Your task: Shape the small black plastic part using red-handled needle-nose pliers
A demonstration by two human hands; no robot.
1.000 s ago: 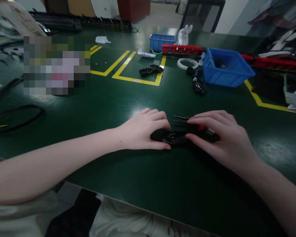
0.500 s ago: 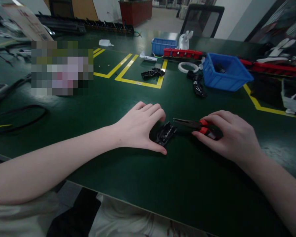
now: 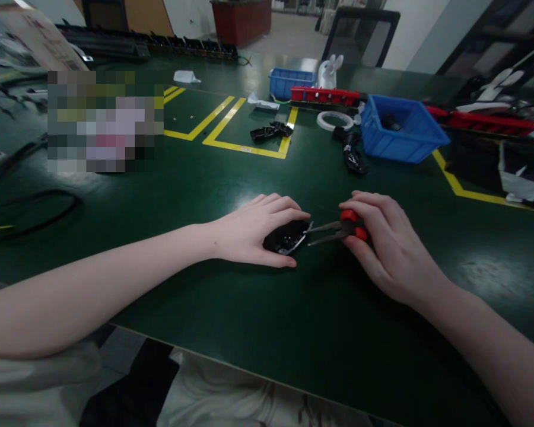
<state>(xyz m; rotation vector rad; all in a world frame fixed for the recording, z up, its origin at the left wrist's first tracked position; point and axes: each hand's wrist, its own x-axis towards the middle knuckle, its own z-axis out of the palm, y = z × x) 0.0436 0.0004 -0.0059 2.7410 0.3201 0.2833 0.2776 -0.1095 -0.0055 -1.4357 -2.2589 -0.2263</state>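
My left hand [image 3: 253,231] rests on the green table [image 3: 293,332] with its fingers curled around a small black plastic part [image 3: 286,238], holding it down. My right hand [image 3: 385,246] grips red-handled needle-nose pliers [image 3: 338,230]. The plier jaws are slightly apart and point left, with their tips touching the right edge of the black part. Both forearms reach in from the near edge of the table.
Yellow tape lines [image 3: 249,148] mark the table farther back, with black parts [image 3: 269,130] on them. A big blue bin [image 3: 400,129], a small blue bin [image 3: 289,82], red trays [image 3: 324,93], a white tape ring [image 3: 333,120] and a black cable [image 3: 40,213] lie around.
My right hand lifted the pliers off the table and brought their tips leftward to the black part. My left hand turned the part and closed over it.
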